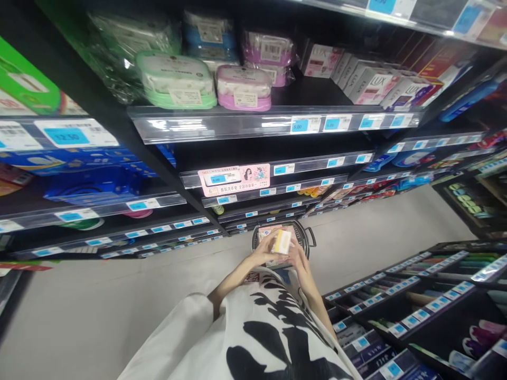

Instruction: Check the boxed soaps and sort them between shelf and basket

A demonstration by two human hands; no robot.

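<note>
A small white-and-yellow box (282,242), much like a boxed bar of soap, is held between my two hands in front of my body. My left hand (265,248) grips its left side with bent fingers. On its right side, my right hand (295,254) closes around the lower edge. The print on the box is too small to read. Directly beneath both hands is a dark shopping basket (304,238) with a handle at its right; pinkish packs (266,231) lie inside, partly covered by my hands.
Ahead, a shelf (277,124) carries green soap packs (174,79), pink ones (243,87) and LUX boxes (374,84). A pink sign (235,179) hangs on a lower shelf edge. Behind at right stands another shelf unit (420,311), across the grey floor (166,279).
</note>
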